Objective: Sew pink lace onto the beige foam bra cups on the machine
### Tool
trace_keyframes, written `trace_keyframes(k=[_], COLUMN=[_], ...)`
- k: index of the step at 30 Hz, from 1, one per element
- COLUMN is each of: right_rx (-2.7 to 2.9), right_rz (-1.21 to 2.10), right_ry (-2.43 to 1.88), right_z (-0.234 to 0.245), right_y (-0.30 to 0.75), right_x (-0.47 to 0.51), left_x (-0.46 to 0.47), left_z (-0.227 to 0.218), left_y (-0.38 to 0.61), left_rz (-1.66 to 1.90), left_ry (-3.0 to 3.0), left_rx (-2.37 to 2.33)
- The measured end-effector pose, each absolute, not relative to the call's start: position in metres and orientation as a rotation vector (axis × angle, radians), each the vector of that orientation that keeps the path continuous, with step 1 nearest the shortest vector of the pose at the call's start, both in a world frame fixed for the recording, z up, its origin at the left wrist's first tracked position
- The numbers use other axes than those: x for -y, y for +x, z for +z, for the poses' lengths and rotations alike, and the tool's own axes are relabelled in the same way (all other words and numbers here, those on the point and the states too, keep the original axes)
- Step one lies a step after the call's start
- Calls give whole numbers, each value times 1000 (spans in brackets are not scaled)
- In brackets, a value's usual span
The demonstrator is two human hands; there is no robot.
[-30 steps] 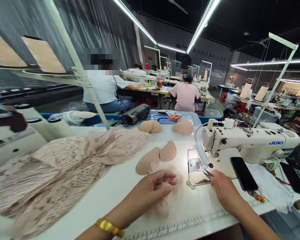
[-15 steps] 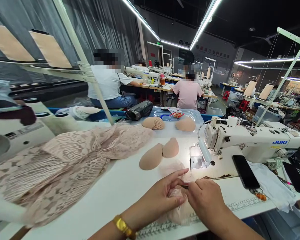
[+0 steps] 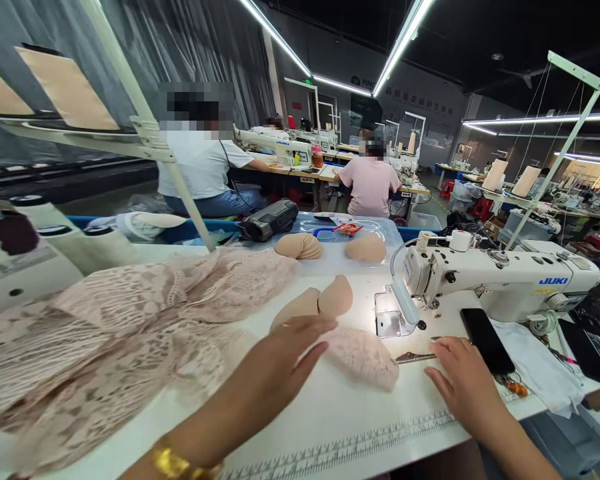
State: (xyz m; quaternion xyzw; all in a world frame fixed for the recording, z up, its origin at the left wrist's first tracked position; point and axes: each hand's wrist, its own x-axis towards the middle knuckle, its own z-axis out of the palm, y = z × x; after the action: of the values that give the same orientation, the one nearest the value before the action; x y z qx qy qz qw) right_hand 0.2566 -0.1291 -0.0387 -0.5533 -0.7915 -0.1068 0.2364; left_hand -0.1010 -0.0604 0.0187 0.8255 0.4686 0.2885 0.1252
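My left hand (image 3: 279, 361) hovers over the white table (image 3: 300, 427), fingers stretched out, nearest the two beige foam cups (image 3: 320, 303) and touching the edge of a small pink lace piece (image 3: 363, 357). My right hand (image 3: 463, 383) lies flat and open on the table, just below a pair of metal snips (image 3: 415, 358) by the sewing machine (image 3: 495, 280). Neither hand holds anything.
A large pink lace garment (image 3: 110, 333) covers the table's left. Stacks of foam cups (image 3: 300, 247) sit at the back beside a clear bin (image 3: 380, 235). A black phone (image 3: 486, 331) lies on the machine bed. Two people (image 3: 205, 167) sit sewing at tables behind.
Both hands have let go of the small lace piece, which now lies spread on the table. My left hand moved up-left toward the foam cups; my right hand moved right and flattened.
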Motion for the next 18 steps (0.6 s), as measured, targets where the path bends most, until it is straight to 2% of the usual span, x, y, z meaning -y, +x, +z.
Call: trace_keyframes(k=[3,7,13,18], right_rx=[2160,2025,1700,1405], right_rz=[78,373,964,1244], right_ry=[-1400,-1288,-1158,-945], right_z=[-35,-38,-24,-14], right_y=[222,199,193,194], right_x=[129,124,114,112], left_x=[46,28,57,87], left_z=[2,6,44,47], left_y=[-45,-11,-21,-42], left_rz=[554,475,699,978], left_ry=[2539,2568,2355,1554], left_rx=[-1077,-1046,-1093,-1185])
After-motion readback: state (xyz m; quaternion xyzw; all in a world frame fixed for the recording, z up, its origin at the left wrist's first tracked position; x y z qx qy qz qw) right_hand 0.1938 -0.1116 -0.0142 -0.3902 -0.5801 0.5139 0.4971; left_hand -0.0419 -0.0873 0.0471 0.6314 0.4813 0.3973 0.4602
